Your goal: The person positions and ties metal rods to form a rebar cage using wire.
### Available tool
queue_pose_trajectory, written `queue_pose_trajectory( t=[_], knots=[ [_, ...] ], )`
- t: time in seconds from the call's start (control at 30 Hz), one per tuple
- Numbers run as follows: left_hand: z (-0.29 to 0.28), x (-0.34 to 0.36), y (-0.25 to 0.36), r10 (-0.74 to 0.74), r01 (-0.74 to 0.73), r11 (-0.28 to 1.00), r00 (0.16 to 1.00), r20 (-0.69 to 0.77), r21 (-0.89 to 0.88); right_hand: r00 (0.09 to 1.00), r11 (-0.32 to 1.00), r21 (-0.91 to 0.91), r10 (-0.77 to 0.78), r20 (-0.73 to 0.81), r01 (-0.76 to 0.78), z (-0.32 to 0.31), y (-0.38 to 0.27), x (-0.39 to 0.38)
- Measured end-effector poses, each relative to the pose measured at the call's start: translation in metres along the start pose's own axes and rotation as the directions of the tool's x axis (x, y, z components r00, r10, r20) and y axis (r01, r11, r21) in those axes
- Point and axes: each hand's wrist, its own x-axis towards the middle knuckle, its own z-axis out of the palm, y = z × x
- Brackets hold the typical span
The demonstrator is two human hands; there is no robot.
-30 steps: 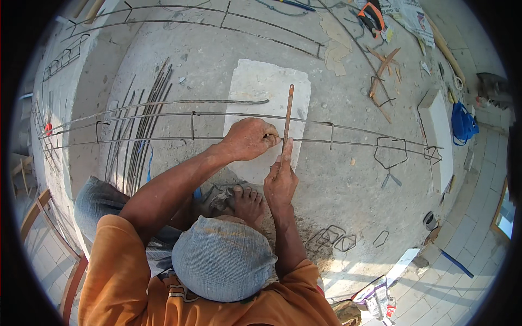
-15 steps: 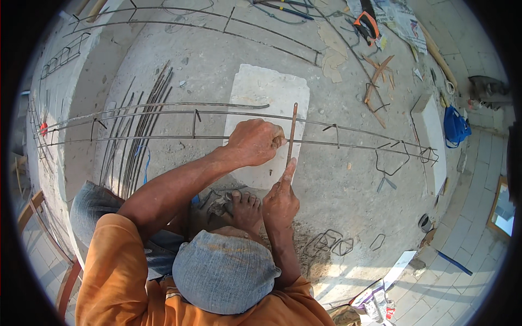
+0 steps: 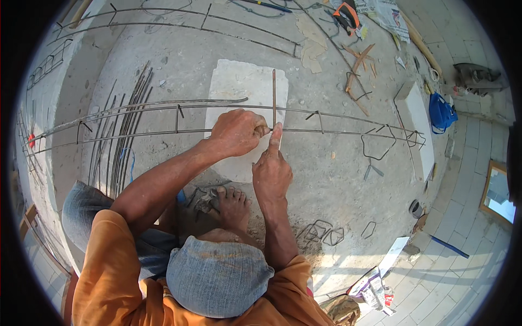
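A long cage of thin steel bars (image 3: 136, 133) with stirrups runs left to right across the concrete floor. My left hand (image 3: 236, 130) is a closed fist around the near long bar where a short rusty rod (image 3: 273, 92) crosses it and stands straight up. My right hand (image 3: 272, 171) is just below and to the right. Its index finger stretches up against the rod's lower end and the other fingers are curled. A white slab (image 3: 239, 81) lies under the cage behind my hands. My bare foot (image 3: 234, 201) rests below them.
A bundle of straight rods (image 3: 122, 141) lies on the left. Bent wire stirrups (image 3: 321, 233) lie at the lower right and a loose one (image 3: 375, 149) hangs by the cage. A white block (image 3: 413, 108), a blue bag (image 3: 440, 111) and an orange tool (image 3: 348, 13) sit at the right and top.
The short rod leaned slightly to the right and now stands straight. Both hands have stayed at the same crossing on the bar.
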Motion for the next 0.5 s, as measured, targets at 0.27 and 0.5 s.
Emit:
queue_pose_trajectory(
  t=[0.27,0.5],
  knots=[
    [-0.012,0.002,0.008,0.072,-0.071,0.997,0.996,-0.047,0.018,0.992,0.994,-0.031,-0.103,-0.07,0.101,-0.008,-0.004,0.018],
    [-0.011,0.0,0.011,0.069,-0.063,0.994,0.996,-0.062,0.088,0.996,0.998,0.028,-0.057,-0.07,0.059,-0.016,0.0,0.01]
  ],
)
